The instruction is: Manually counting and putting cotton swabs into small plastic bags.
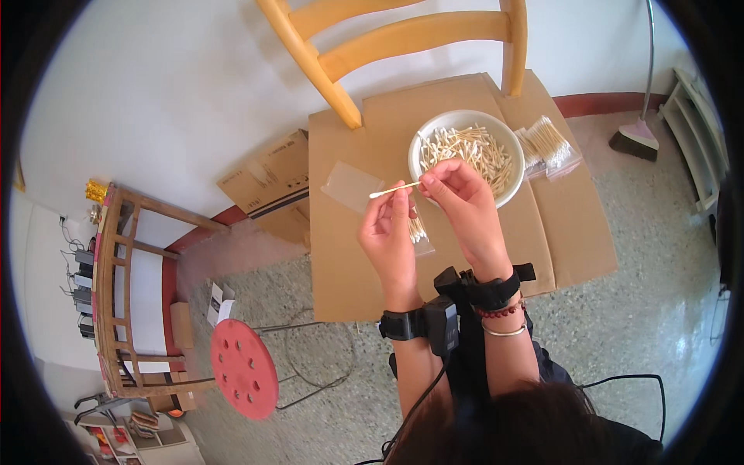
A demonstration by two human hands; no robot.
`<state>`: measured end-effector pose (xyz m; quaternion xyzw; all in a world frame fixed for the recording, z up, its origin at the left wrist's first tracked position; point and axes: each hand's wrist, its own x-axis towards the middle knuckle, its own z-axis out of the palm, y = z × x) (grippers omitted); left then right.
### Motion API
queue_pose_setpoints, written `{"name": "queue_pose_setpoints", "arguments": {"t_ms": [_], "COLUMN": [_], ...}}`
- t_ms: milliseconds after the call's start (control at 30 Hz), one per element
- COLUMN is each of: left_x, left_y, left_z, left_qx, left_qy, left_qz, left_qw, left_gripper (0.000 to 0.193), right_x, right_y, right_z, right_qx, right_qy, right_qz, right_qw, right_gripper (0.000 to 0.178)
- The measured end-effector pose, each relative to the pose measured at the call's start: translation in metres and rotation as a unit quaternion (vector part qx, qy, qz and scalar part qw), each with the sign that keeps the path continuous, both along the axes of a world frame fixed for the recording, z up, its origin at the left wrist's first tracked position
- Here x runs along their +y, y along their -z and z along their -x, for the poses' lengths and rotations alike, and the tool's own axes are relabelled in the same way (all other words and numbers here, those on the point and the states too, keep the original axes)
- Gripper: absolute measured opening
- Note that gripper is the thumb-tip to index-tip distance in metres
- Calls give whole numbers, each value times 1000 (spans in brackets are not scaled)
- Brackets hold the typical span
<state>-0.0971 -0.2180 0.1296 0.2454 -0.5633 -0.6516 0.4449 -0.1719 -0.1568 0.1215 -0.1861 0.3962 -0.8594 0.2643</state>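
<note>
A single cotton swab (395, 189) with a wooden stick stretches between my hands, over the cardboard. My right hand (467, 217) pinches its right end between thumb and forefinger. At the other end, my left hand (389, 244) has thumb and fingertips closed on the stick near its white tip. Just beyond my right hand, a white bowl (415, 147) holds a loose heap of cotton swabs (477, 151). A clear plastic bag (424, 246) with some swabs in it lies partly hidden under my hands. An apparently empty clear bag (346, 186) lies flat to the left.
Flattened cardboard (364, 287) covers the seat of a wooden chair (418, 35). Filled swab bags (549, 147) lie right of the bowl. A red stool (244, 368) stands lower left, cardboard boxes (267, 182) lean on the wall, and a broom (635, 141) stands far right.
</note>
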Motion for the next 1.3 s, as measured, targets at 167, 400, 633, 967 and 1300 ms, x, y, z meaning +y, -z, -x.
{"name": "queue_pose_setpoints", "arguments": {"t_ms": [167,400,633,967,1300], "left_x": [-1,-2,-4,-9,-13], "left_y": [5,6,4,14,6], "left_z": [2,4,4,4,-4], "left_qx": [18,33,-47,-137,22], "left_qy": [-8,-12,-163,-151,-9], "left_qz": [16,29,164,349,-12], "left_qw": [1000,999,972,915,1000], "left_gripper": [20,20,18,18,18], "right_x": [3,-3,-4,-7,-8], "right_y": [-10,-5,-5,-2,-2], "right_z": [-2,-2,3,1,1], "right_qx": [12,40,52,387,272], "right_qy": [-10,-47,63,181,112], "right_qz": [-38,-4,-33,-213,-167], "right_qw": [999,998,996,879,941], "right_gripper": [13,11,8,14,16]}}
